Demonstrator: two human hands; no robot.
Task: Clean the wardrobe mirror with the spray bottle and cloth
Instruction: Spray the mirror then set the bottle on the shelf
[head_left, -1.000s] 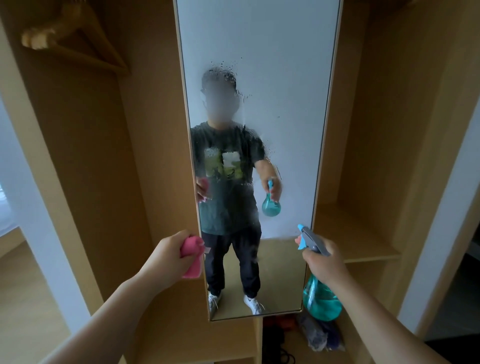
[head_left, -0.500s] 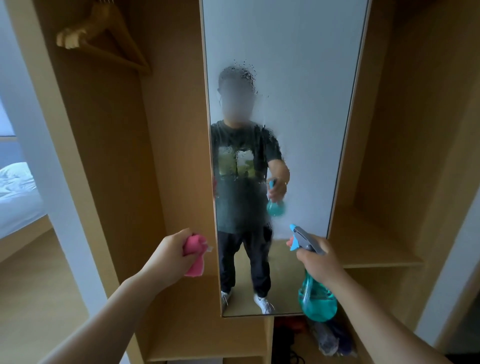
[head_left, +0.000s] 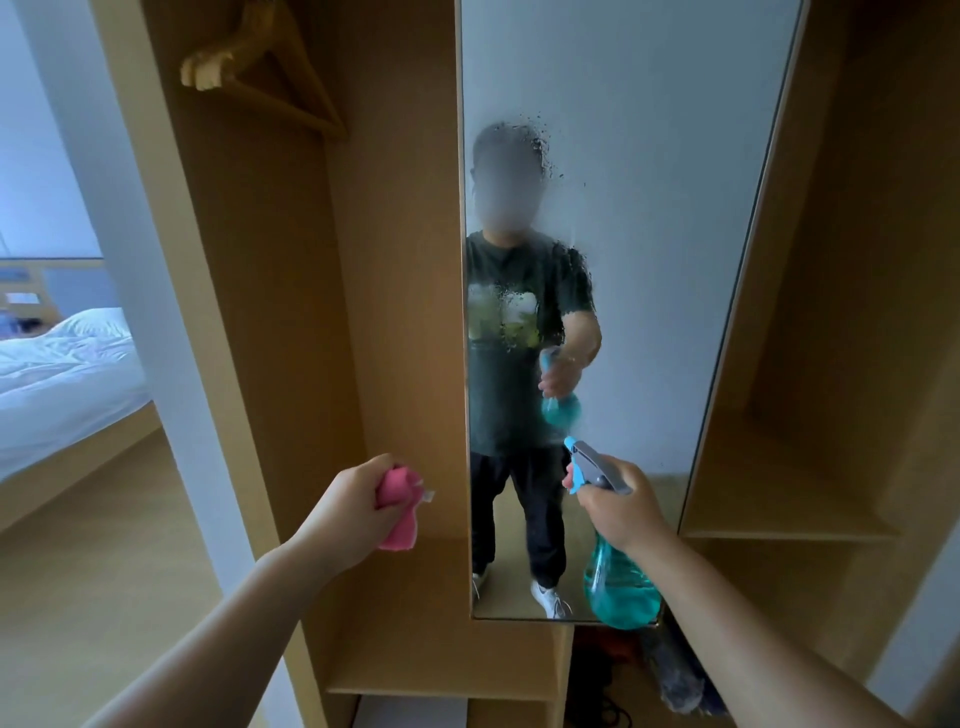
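Mirror (head_left: 649, 208) droplet-speckled, no legible labels

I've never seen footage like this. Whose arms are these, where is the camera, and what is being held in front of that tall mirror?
No machine here: a person wears a camera on the head, so you look down along their own arms. The left hand grips a pink cloth. The right hand holds a teal spray bottle, nozzle towards the wardrobe mirror. Droplets already speckle the glass, which reflects the person. A wooden hanger hangs upper left.
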